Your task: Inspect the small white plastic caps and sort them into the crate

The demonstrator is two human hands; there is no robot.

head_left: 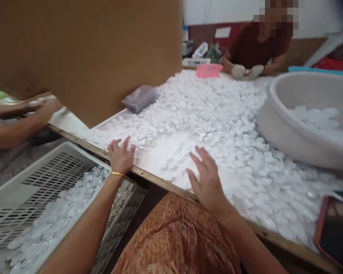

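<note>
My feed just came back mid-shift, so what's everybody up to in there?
The person's left hand is at the wooden edge of a table, beside a slotted crate that holds small white pieces. The right hand is spread, fingers apart, over the near side of the tabletop, where many more white pieces lie. A large basin on the right holds some too. Across the table, a co-worker's gloved hands are close together near a pink container.

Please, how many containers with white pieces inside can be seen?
2 hold white pieces: the grey basin at right and the slatted crate at lower left. The pink container hides its inside, so more may exist.
</note>
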